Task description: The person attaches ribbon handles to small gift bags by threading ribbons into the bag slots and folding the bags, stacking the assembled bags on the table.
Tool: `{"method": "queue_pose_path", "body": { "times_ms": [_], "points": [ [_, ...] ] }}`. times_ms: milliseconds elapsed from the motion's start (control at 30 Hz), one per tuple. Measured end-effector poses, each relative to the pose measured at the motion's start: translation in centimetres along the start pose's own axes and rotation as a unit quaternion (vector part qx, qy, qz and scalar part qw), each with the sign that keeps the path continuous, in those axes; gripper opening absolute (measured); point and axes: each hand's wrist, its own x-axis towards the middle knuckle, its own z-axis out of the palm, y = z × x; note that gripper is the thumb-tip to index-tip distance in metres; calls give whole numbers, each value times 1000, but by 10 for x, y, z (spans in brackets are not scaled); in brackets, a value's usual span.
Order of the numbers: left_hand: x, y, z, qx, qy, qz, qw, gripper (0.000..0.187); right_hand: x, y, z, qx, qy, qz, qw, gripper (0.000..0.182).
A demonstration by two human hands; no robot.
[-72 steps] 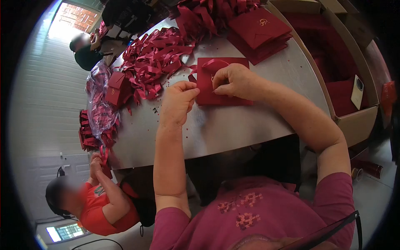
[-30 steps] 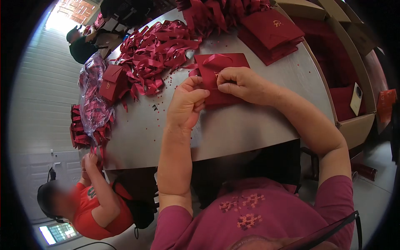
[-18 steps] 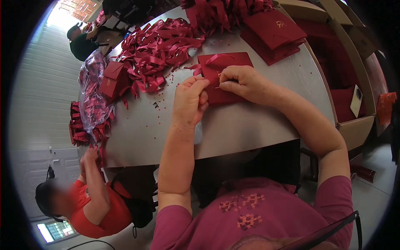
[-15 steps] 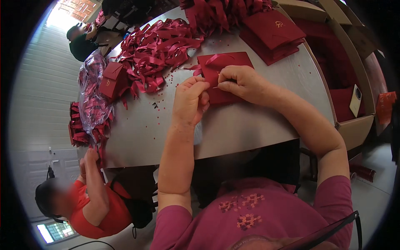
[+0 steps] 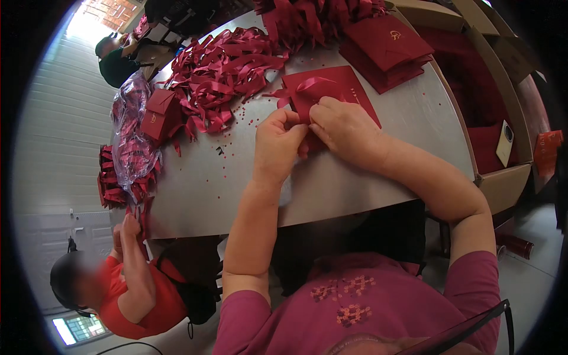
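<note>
your left hand (image 5: 278, 145) and right hand (image 5: 346, 130) are together at the near edge of a dark red envelope (image 5: 340, 89), fingertips meeting and pinched on it where a ribbon (image 5: 307, 86) loops off its top. can't tell whether the pinch is on the ribbon end or the envelope paper, your fingers hide it. the envelope lies flat on the grey counter (image 5: 331, 177), roughly centre, skewed so one corner points toward the right edge. the ribbon's loop sits on the envelope's far part and trails left toward the loose ribbon heap (image 5: 219, 71), which lies just beside it. behind the envelope, well apart, a stack of matching envelopes (image 5: 384, 44) with a gold mark on the top one. more ribbon piled at the far edge of the counter (image 5: 313, 15). left side of the counter: a small red box (image 5: 157, 115) next to a clear plastic bag (image 5: 130, 142) of red stuff. small red flecks scattered on the counter around the heap. right of the counter, an open cardboard carton (image 5: 503, 177) with red pieces inside. a co-worker in a red shirt (image 5: 148, 302) sits at the near left corner, their hand (image 5: 127, 228) up at the counter's edge by a bundle of red pieces (image 5: 112, 183). another person (image 5: 118, 62) is seated far back on the left.
</note>
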Motion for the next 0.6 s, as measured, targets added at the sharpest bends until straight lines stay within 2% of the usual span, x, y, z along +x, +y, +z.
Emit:
{"method": "queue_pose_path", "body": {
  "times_ms": [67,133,167,200,233,267,367,467,533,567,600],
  "points": [
    [2,2,-8,-153,-41,-56,986,13,2,0,-1,-11,3,4,1000,12],
    [4,0,-17,-161,-47,-70,983,15,6,1,-6,101,23,44,994,11],
    [6,-1,-18,-170,-53,-84,980,16,7,6,-7,99,23,42,994,11],
    [6,-2,-18,-170,-54,-82,980,16,8,11,-7,160,-5,79,984,11],
    [6,-2,-17,-100,-47,-71,991,18,8,15,-7,220,-34,117,968,10],
    [5,-3,-16,-31,-40,-60,997,19,8,17,-5,218,-33,117,968,10],
    [4,5,-17,26,-81,-30,996,21,8,19,-4,244,-24,113,963,9],
    [8,1,-18,46,-100,-46,993,18,8,20,-3,265,-45,123,955,9],
    [10,-2,-21,64,-104,-39,992,16,7,20,-7,184,-21,31,982,10],
    [11,-3,-21,81,-109,-32,990,15,9,21,-11,181,-18,32,983,10],
    [12,-3,-19,81,-113,-29,990,15,16,21,-19,150,94,-13,984,10]
  ]
}}
